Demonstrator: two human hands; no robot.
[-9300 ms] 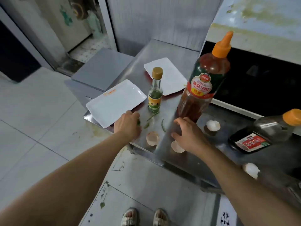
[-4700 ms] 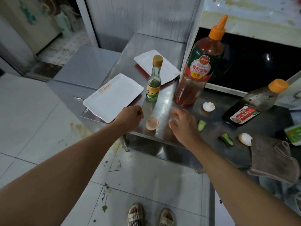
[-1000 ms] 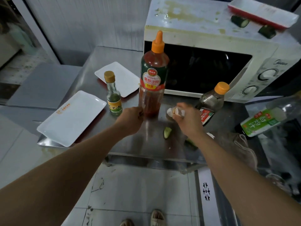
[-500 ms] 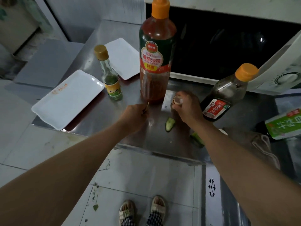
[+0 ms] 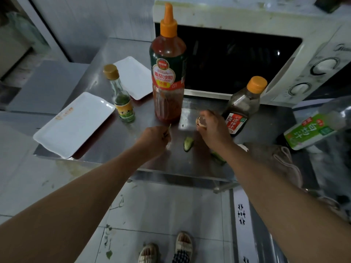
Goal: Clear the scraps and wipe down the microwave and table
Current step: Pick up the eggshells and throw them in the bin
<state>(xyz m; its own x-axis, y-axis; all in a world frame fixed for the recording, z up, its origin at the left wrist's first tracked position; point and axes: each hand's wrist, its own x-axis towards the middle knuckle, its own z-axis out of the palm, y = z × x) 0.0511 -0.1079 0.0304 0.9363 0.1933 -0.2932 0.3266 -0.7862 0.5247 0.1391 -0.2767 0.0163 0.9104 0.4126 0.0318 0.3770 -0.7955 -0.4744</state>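
Note:
My right hand (image 5: 213, 130) grips eggshells (image 5: 201, 122) above the steel table (image 5: 114, 137), in front of the dirty white microwave (image 5: 307, 73). My left hand (image 5: 153, 138) is curled round green scraps, and a thin green stem (image 5: 168, 130) sticks out of its fist. Between the two hands a cucumber piece (image 5: 188, 143) lies on the table. A second cucumber piece (image 5: 218, 157) shows partly under my right forearm. A grey cloth (image 5: 275, 158) lies at the table's right front.
A tall ketchup bottle (image 5: 168, 73) stands just behind my hands, with a small green bottle (image 5: 121, 99) to its left and a dark sauce bottle (image 5: 243, 107) to its right. Two white plates (image 5: 74, 124) (image 5: 134, 76) lie at the left. A green-labelled bottle (image 5: 311, 130) lies at the right.
Over the past seconds my right hand has gathered eggshells from the table front and moved right toward the dark sauce bottle. My left hand has followed along, fist still closed on green scraps.

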